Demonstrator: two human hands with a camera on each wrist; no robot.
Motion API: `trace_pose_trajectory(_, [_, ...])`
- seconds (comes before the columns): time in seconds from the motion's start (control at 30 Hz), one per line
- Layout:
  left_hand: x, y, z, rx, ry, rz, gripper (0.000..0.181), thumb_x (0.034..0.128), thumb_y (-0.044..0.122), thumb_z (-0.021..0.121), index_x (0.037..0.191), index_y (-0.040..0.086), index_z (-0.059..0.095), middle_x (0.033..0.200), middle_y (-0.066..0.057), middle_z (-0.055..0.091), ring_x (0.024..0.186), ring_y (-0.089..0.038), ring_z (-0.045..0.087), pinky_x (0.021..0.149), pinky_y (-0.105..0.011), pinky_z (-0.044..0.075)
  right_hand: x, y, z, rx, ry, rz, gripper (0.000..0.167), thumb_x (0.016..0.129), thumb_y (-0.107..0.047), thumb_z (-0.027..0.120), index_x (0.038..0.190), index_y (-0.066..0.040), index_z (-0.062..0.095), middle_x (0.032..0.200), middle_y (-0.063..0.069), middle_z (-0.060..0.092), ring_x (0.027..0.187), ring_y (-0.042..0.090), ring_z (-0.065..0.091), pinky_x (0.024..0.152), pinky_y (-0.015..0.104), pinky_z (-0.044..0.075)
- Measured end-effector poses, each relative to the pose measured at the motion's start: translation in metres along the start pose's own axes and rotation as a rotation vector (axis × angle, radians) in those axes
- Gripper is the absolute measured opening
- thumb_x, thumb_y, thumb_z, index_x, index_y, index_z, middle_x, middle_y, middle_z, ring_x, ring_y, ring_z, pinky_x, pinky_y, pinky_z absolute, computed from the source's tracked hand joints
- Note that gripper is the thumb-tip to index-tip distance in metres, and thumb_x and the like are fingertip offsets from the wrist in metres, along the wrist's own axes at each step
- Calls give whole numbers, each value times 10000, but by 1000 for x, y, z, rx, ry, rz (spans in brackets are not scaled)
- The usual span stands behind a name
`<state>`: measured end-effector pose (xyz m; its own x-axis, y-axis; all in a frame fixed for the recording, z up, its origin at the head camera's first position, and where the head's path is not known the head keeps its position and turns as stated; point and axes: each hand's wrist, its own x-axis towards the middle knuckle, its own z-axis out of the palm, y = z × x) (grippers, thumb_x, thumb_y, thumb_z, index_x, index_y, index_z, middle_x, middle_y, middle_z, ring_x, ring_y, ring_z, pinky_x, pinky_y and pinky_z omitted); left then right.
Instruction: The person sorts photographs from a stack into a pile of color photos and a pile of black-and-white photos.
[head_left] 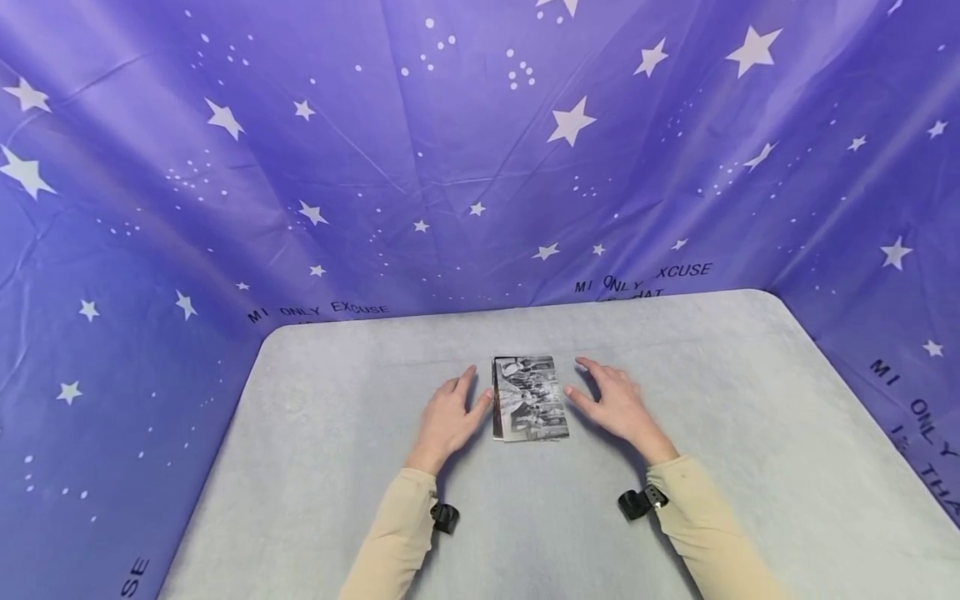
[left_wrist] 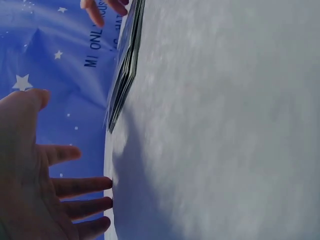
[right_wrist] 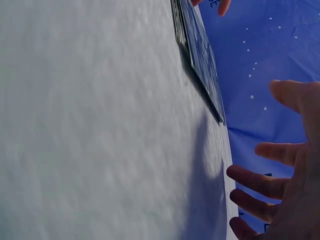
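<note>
A small stack of photo cards (head_left: 534, 400) lies flat on the table, its top one a black-and-white picture of a crowded scene. The cards are slightly out of line, and layered edges show in the left wrist view on the stack (left_wrist: 125, 70). My left hand (head_left: 447, 417) is spread just left of the stack, thumb near its edge. On the other side my right hand (head_left: 617, 406) is spread with its thumb close to the right edge. Neither hand holds anything. The right wrist view shows the stack (right_wrist: 202, 55) beyond the right hand (right_wrist: 285, 180) and its loosely extended fingers.
A pale grey cloth covers the table (head_left: 337, 467). Behind and at both sides hangs a purple-blue curtain (head_left: 450, 150) with white stars and printed lettering, meeting the table's back edge. Each wrist carries a black strap camera, such as the right one (head_left: 641, 502).
</note>
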<state>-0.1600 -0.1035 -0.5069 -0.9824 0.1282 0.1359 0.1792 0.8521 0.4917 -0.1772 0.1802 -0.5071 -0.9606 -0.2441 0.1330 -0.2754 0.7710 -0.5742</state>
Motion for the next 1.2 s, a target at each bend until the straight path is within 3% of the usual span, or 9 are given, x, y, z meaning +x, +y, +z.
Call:
trace_pose_trajectory(0.13, [-2, 8, 5, -74, 19, 2, 596, 966, 459, 486, 1427, 82, 465, 1241, -224, 574, 1124, -389, 550, 937, -491, 441, 0, -3, 5, 68, 10, 5, 638, 908, -353, 635, 1383, 31, 455, 1252, 257, 564, 1147, 446, 500, 995, 585, 337])
trace_pose_trajectory(0.33, [-3, 22, 10, -198, 24, 49, 553, 958, 341, 538, 1405, 24, 467, 1216, -226, 586, 1123, -403, 536, 961, -492, 420, 0, -10, 9, 209, 27, 47, 536, 882, -190, 684, 1312, 77, 505, 1058, 198, 631, 876, 285, 587, 825, 463, 477])
trace_pose_trajectory(0.6, [-3, 31, 21, -271, 73, 109, 473, 883, 129, 644, 1314, -27, 526, 1126, -223, 617, 1057, -395, 574, 916, -497, 444, -2, -21, 16, 338, 0, 95, 527, 866, -104, 676, 1317, 95, 488, 1103, 236, 628, 822, 249, 629, 782, 400, 509])
trace_pose_trajectory(1.0, [-3, 31, 30, -443, 112, 22, 394, 860, 75, 631, 1239, -26, 587, 1110, -179, 643, 964, -296, 612, 844, -426, 483, -8, -28, 25, 433, 29, 135, 522, 848, -36, 677, 1332, 56, 503, 1118, 216, 630, 835, 252, 645, 754, 343, 506])
trace_pose_trajectory(1.2, [-2, 29, 32, -627, 131, -43, 366, 836, 4, 639, 1199, -37, 606, 1086, -186, 652, 895, -284, 606, 726, -302, 505, -8, -33, 27, 439, 41, 148, 523, 856, -37, 671, 1346, 32, 504, 1133, 211, 635, 834, 240, 657, 741, 320, 496])
